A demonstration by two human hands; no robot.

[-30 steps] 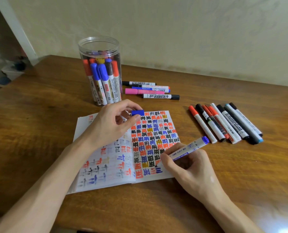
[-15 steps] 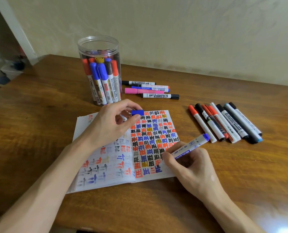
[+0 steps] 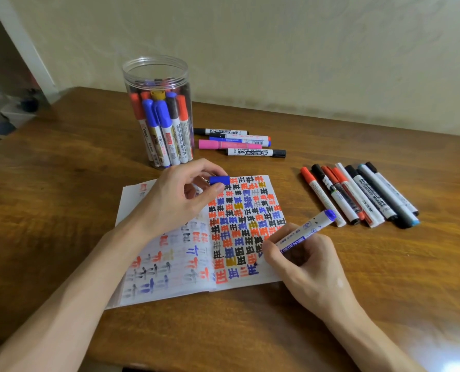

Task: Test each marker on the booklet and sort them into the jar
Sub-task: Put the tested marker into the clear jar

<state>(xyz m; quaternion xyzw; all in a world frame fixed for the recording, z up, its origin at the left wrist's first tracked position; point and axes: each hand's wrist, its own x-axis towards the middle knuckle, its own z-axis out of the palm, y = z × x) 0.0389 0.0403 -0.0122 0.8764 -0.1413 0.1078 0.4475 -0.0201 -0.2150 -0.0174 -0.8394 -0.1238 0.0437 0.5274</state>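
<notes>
Head view, entry one: blue marker, pinched in our right hand, nib on the bottom row of the booklet's right page, where the blue test mark has gained strokes over the past second and the barrel has tipped slightly steeper. Our left hand rests on the left page, unmoved, gripping the blue cap. We judge this marker writes, so capping and the jar come next; a row of loose markers waits further right.

A brown wooden table stands against a pale cream wall, dimly lit.
</notes>
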